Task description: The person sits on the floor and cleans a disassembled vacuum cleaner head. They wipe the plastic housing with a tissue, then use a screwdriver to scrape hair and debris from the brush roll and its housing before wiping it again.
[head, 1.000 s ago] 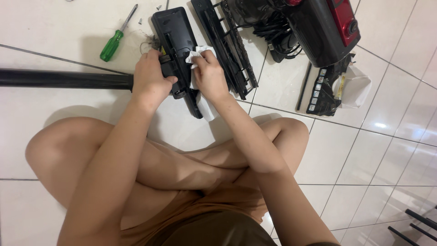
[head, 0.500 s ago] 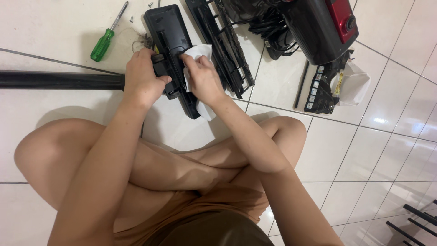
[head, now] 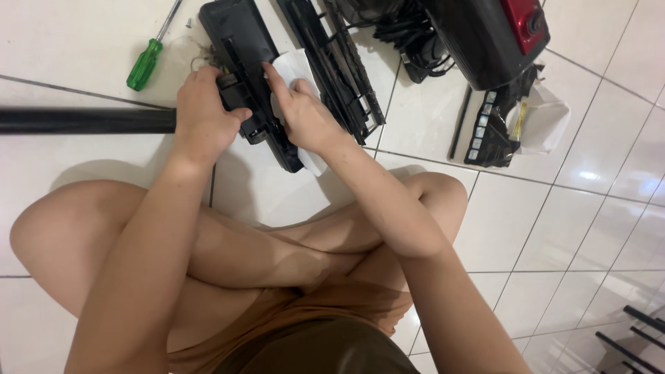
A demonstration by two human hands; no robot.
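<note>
I sit cross-legged on white floor tiles. My left hand (head: pixel 202 118) grips the neck of a black vacuum floor head (head: pixel 244 48) lying on the floor, where it joins a black tube (head: pixel 83 120) that runs off to the left. My right hand (head: pixel 305 114) presses a white wipe (head: pixel 294 69) against the floor head's underside, index finger stretched forward. Part of the wipe hangs out below my palm.
A green-handled screwdriver (head: pixel 147 62) lies at the upper left. A long black brush cover (head: pixel 336 62) lies right of the floor head. Farther right sit a black and red vacuum body (head: pixel 488 34), a coiled cable (head: pixel 409 34), a black filter grille (head: pixel 488 128) and a white bag (head: pixel 544 118).
My right hand has slid the wipe a little along the floor head, with the index finger now extended. The left hand keeps its grip. The view has shifted slightly.
</note>
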